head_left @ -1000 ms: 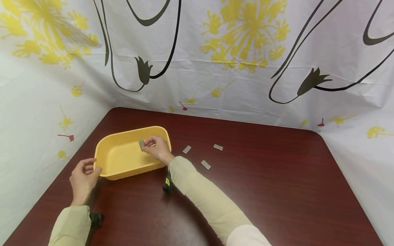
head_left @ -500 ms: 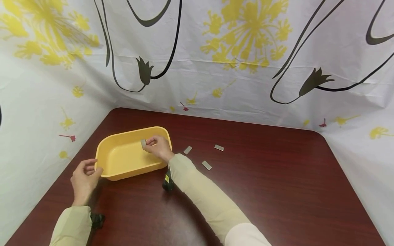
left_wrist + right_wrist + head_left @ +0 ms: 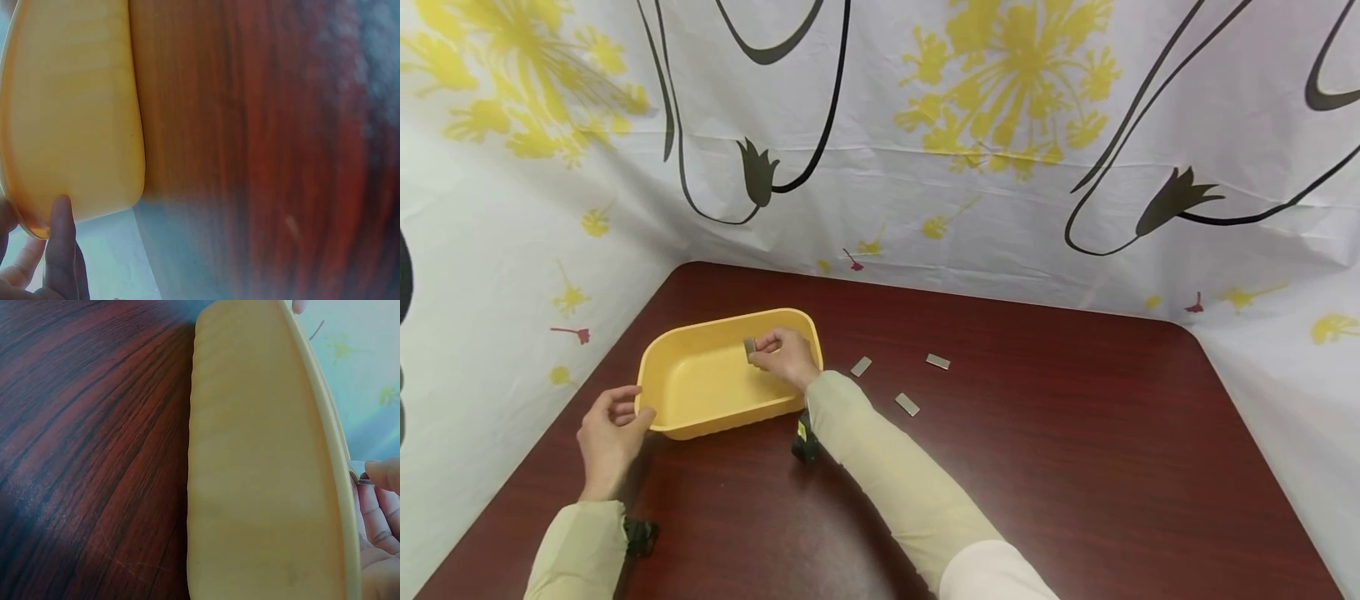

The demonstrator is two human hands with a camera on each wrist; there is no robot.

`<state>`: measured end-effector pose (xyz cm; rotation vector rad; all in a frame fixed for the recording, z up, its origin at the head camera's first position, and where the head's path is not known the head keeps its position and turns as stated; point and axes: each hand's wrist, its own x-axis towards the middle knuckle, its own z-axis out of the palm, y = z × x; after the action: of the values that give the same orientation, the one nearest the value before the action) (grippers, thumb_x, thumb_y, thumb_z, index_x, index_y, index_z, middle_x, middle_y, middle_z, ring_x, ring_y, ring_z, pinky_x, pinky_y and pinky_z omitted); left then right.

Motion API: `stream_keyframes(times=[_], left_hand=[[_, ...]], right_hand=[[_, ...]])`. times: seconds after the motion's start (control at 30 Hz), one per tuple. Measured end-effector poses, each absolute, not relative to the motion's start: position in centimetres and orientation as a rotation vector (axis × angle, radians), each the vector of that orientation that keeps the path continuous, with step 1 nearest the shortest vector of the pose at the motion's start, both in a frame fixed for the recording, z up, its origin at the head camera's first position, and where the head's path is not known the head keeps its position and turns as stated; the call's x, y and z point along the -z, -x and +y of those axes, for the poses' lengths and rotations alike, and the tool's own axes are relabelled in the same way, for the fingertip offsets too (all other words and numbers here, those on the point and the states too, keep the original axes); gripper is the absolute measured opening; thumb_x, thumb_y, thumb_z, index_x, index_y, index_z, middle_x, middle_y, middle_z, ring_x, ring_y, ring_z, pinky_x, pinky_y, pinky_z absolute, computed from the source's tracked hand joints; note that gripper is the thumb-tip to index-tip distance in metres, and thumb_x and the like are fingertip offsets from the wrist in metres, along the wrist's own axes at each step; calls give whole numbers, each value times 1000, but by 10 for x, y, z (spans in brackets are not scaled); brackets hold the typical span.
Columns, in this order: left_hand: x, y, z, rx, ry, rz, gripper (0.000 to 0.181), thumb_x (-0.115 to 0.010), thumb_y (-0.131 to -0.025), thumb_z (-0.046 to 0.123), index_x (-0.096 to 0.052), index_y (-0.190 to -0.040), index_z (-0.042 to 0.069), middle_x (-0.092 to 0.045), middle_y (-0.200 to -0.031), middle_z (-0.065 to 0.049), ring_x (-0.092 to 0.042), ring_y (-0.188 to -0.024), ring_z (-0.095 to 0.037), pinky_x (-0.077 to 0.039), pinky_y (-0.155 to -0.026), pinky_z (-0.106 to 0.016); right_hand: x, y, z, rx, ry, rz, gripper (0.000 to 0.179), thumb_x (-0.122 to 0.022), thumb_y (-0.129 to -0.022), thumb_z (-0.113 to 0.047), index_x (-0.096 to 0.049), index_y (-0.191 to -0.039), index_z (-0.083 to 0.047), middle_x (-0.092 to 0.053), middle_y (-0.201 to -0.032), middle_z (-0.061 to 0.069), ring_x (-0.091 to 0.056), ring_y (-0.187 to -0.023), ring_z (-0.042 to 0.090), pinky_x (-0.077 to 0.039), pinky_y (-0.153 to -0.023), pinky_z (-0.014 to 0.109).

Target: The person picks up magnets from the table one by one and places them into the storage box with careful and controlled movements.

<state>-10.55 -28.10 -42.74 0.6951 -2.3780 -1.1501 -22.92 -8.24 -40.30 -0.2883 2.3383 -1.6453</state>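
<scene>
I see the right hand (image 3: 786, 358) pinching a grey block (image 3: 750, 347) over the tub (image 3: 703, 387); so slight a hold could slip. The left hand (image 3: 612, 437) seemingly grips the rim (image 3: 730, 413).

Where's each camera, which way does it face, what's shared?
Head: on the head, looking forward and down at the table and yellow tub; left grip, right grip and sleeves show.
Left wrist: on that wrist, facing the tub from outside; left fingers show at one end.
Right wrist: on that wrist, facing the tub from outside; right fingers show beyond its near wall.
Shared by head and right wrist: the pinched grey piece.
</scene>
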Motion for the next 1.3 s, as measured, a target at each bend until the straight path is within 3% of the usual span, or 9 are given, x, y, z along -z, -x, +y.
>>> stream_keyframes(times=[0.33,0.6,1.07,1.3], left_hand=[[430,107,-282,1135,-693,-2350,31,-58,-74,7,-59,-104,5,-57,-79,-3,-45,-57,11,-41,-45,-11],[430,108,-281,1117,-674,-2355,30,-58,-74,8,-59,-105,5,-58,-82,-9,-44,-57,12,-41,-45,-11],[429,105,-281,1116,-698,-2349,30,-58,-74,8,-60,-104,6,-58,-80,-5,-44,-57,12,-39,-48,-7],[432,105,-281,1129,-649,-2334,30,-59,-74,8,-59,-103,3,-59,-81,-11,-45,-57,11,-41,-45,-11]], right_hand=[[406,233,-86,1648,232,2326,12,-70,-73,-8,-60,-77,-4,-58,-69,2,-58,-60,11,-43,-51,17],[413,236,-86,1647,223,2314,12,-70,-72,-7,-60,-78,-2,-61,-70,4,-59,-60,11,-47,-52,17],[416,234,-90,1706,147,2232,10,-69,-72,-2,-59,-74,-2,-58,-65,3,-57,-58,12,-50,-53,20],[416,234,-91,1669,110,2232,8,-68,-73,-1,-61,-76,0,-62,-68,7,-61,-60,16,-51,-54,22]])
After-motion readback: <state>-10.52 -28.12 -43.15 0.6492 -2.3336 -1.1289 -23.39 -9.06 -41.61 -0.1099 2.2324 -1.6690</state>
